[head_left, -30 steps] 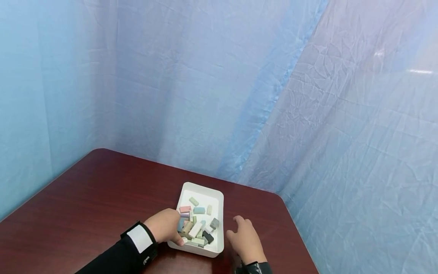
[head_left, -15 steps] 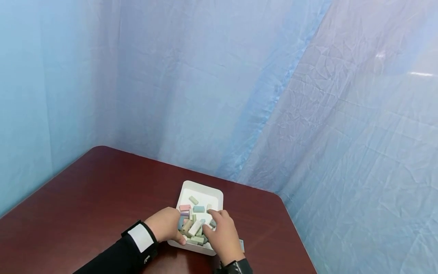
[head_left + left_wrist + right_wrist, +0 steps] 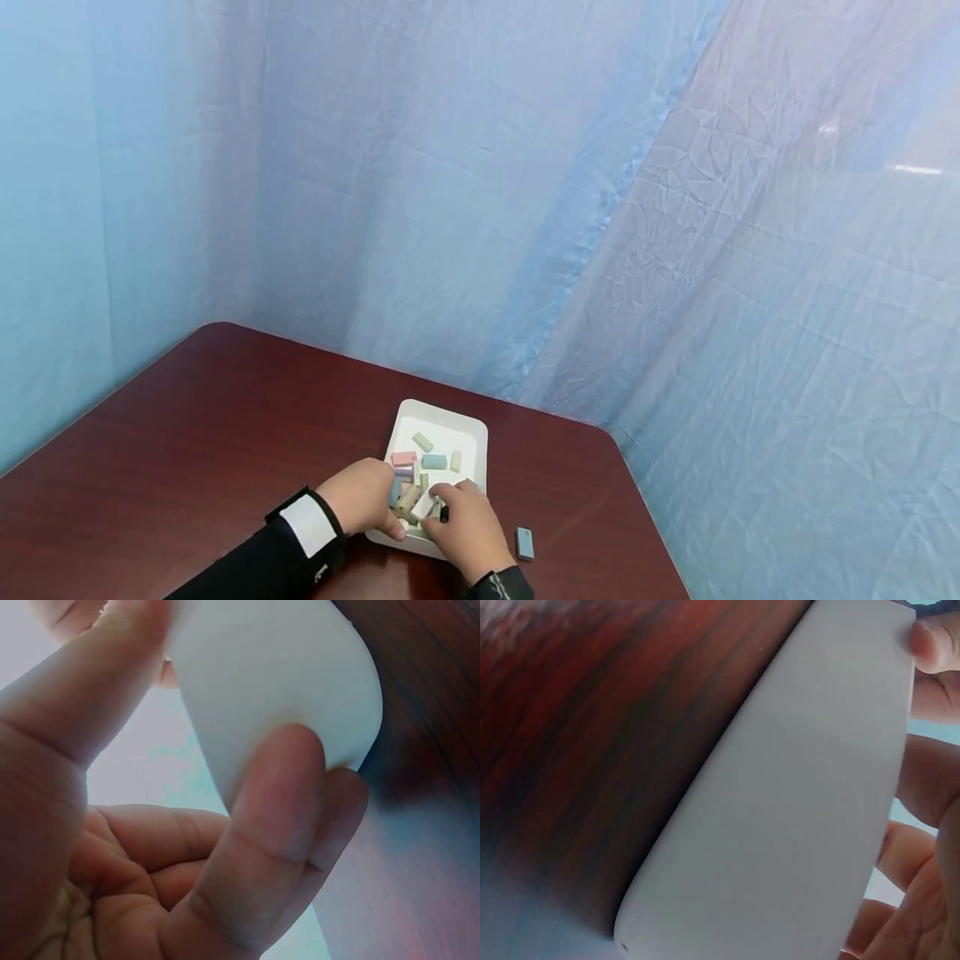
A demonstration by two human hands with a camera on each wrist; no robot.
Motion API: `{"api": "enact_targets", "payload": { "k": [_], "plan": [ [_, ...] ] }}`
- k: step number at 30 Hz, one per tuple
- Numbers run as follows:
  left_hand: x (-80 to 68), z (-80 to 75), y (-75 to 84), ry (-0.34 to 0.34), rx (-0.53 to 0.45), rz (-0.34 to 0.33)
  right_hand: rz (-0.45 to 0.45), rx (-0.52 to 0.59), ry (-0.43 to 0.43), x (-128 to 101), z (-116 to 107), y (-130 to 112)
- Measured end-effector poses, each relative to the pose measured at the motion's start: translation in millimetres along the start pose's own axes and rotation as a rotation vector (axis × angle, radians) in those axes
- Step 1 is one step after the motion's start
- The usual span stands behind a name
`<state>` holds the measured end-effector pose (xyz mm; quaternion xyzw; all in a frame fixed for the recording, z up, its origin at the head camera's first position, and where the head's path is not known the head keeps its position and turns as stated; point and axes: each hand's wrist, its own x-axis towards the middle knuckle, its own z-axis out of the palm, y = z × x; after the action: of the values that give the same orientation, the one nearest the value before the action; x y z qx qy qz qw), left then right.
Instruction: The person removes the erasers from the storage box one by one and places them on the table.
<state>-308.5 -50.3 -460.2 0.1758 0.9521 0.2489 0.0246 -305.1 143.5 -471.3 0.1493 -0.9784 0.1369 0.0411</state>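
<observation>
My left hand (image 3: 365, 497) clamps the tray (image 3: 472, 433) at its near-left corner, thumb (image 3: 262, 825) curled over the rim. My right hand (image 3: 459, 527) pinches a dark block (image 3: 444, 513) inside the tray, near the tabletop's (image 3: 187, 433) right edge. I judge the blocks light, stiff and smooth: best taken by their long sides.

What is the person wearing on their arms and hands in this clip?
Both hands are bare, with no gloves or rings visible. The left hand comes out of a black long sleeve that carries a black wrist band with a white rectangular patch on top. The right hand shows only a dark cuff or band at the frame's bottom edge.
</observation>
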Motion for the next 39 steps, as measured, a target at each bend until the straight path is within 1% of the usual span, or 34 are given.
{"api": "enact_targets", "payload": {
  "k": [3,9,12,16,21,26,30,34,39],
  "plan": [
    [-0.5,0.1,-0.1,-0.003,-0.004,-0.004,-0.013,-0.032,0.003,1.9,2.8,-0.9],
    [-1.0,1.3,-1.1,-0.004,-0.008,-0.002,-0.068,-0.090,0.041,6.8,8.0,-3.6],
    [-0.7,2.4,-0.9,-0.007,-0.008,0.003,-0.070,-0.100,0.059,7.7,9.6,-3.7],
    [-1.0,1.9,0.5,-0.003,-0.002,0.007,-0.069,-0.073,0.065,7.0,8.3,-3.0],
    [-0.8,-0.5,2.2,0.000,0.000,0.006,-0.054,0.018,0.030,1.7,-3.6,-1.1],
    [-1.4,-2.8,2.7,0.012,0.007,0.007,-0.020,0.088,-0.003,-5.8,-16.3,1.6],
    [-1.4,-2.9,2.2,0.013,0.004,0.003,0.012,0.145,-0.011,-10.7,-21.8,4.0],
    [-0.7,-0.9,0.2,-0.011,-0.017,0.007,0.045,0.152,0.004,-16.0,-24.1,10.0],
    [0.5,1.3,-2.7,-0.025,-0.037,0.024,0.022,0.127,0.052,-22.4,-33.5,23.0]
  ]
}}
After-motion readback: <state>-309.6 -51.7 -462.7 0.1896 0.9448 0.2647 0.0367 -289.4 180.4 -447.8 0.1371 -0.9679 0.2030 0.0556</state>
